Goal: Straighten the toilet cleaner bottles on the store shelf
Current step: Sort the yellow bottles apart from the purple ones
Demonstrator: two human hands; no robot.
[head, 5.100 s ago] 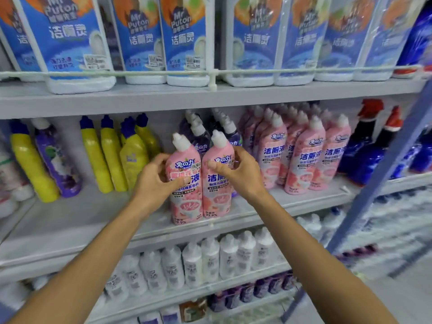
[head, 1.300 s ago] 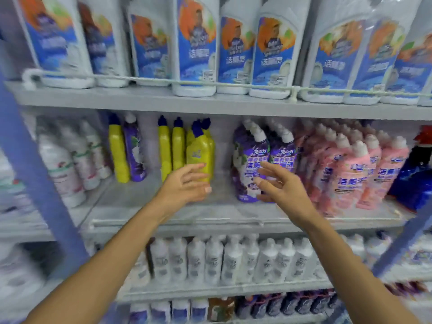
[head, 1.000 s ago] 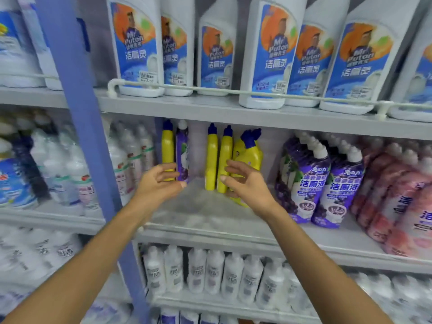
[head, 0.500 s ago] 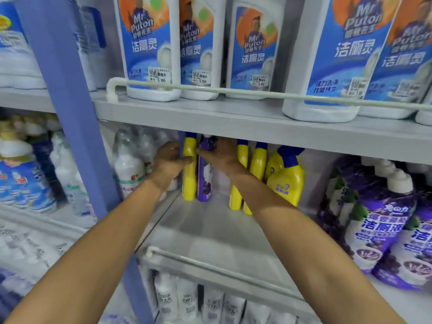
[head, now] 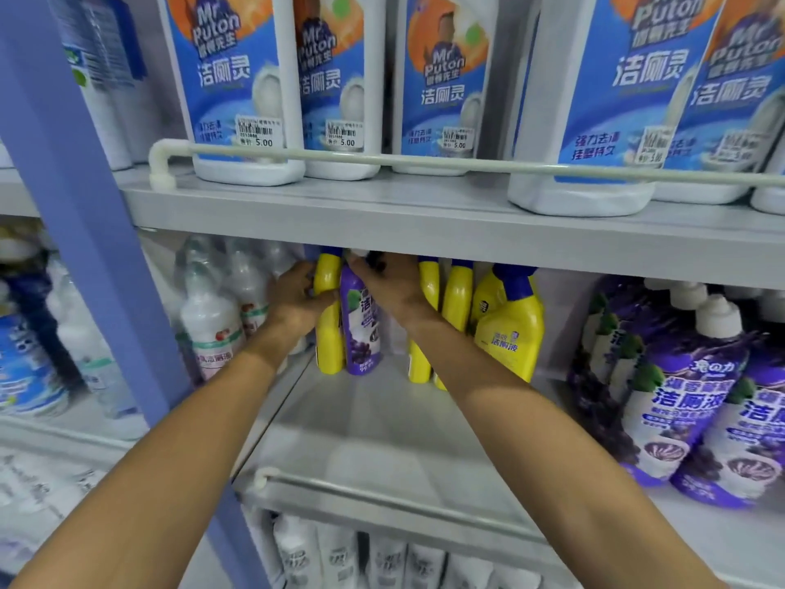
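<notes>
Middle shelf, back left corner. Two toilet cleaner bottles stand here side by side and touching: a yellow bottle on the left and a purple bottle on the right. Both are far back, against the back edge and well apart from the front rail. The long axis of each is vertical, or nearly so, and their caps are tucked under the upper shelf, which hides them.

Both arms reach straight in from the front edge, so the pair lies directly ahead of the hands. The left hand is the nearer to the yellow bottle and wraps its fingers round the upper body from the left side. The right hand is the nearer to the purple bottle and closes over its shoulder and neck from the right (the fingertips are hidden behind the bottle).

The yellow bottle is slim, with no label in view, which suggests it is turned side-on. The purple bottle shows a white label with a grape picture, turned a little to the right. Any squaring of the pair probably depends on twisting each bottle about its upright axis.

Just to the right, two more yellow bottles and a yellow spray bottle stand along the same back edge.
</notes>
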